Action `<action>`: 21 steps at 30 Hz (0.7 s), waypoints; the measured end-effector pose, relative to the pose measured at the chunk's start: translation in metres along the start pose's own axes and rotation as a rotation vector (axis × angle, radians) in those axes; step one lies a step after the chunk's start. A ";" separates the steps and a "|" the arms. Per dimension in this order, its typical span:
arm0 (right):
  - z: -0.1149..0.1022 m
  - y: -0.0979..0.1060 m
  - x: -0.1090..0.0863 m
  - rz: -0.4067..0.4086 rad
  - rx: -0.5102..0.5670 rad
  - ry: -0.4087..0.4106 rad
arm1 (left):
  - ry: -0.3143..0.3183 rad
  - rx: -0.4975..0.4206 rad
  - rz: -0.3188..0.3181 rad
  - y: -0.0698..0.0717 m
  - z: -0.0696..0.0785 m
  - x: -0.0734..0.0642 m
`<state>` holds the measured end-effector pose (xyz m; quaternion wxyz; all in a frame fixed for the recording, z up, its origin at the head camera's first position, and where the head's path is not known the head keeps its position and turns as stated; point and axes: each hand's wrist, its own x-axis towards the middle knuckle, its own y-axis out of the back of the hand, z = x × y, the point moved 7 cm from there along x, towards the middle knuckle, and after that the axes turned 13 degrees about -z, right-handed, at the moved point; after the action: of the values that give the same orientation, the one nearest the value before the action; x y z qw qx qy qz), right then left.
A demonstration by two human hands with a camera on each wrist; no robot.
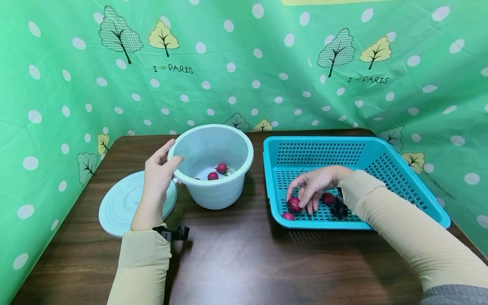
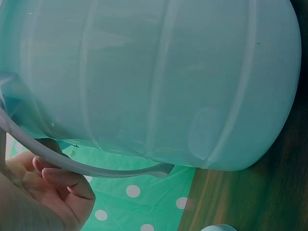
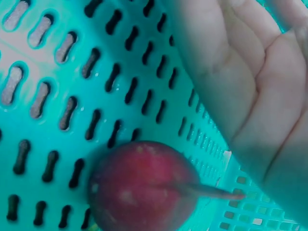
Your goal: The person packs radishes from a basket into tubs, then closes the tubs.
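My left hand (image 1: 157, 174) grips the left rim of a pale blue bucket (image 1: 217, 195), thumb over the edge. In the left wrist view, the curled fingers (image 2: 67, 187) show beside the bucket wall (image 2: 144, 86) and its grey handle (image 2: 96, 169). Inside the bucket lie a red radish (image 1: 222, 168) and others. Within the blue basket (image 1: 324, 139), my right hand (image 1: 319, 185) pinches a radish (image 1: 294, 204) between thumb and fingers. Another radish (image 1: 288, 216) lies just below it, and one more (image 1: 328, 198) sits under the wrist. A radish with a thin root (image 3: 144, 187) fills the right wrist view's lower part.
A round pale blue lid (image 1: 114, 212) lies on the dark wooden table (image 1: 228, 262), left of the bucket and partly behind the left forearm. A green dotted cloth (image 1: 228, 55) hangs behind and along the sides. The basket has tall slotted walls.
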<state>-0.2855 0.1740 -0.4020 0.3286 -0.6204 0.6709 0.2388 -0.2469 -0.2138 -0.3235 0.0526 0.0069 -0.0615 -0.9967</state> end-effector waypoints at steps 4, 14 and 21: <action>-0.004 -0.001 -0.002 -0.012 -0.003 0.019 | 0.004 -0.009 -0.006 0.000 0.000 -0.001; -0.016 -0.002 -0.013 -0.019 -0.022 0.102 | 0.010 -0.003 0.003 0.000 0.001 -0.002; -0.025 -0.003 -0.023 -0.011 -0.041 0.177 | 0.015 -0.007 -0.003 -0.001 0.002 -0.002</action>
<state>-0.2856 0.1705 -0.3682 0.2563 -0.6493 0.6890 0.1950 -0.2451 -0.2127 -0.3216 0.0515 0.0141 -0.0573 -0.9969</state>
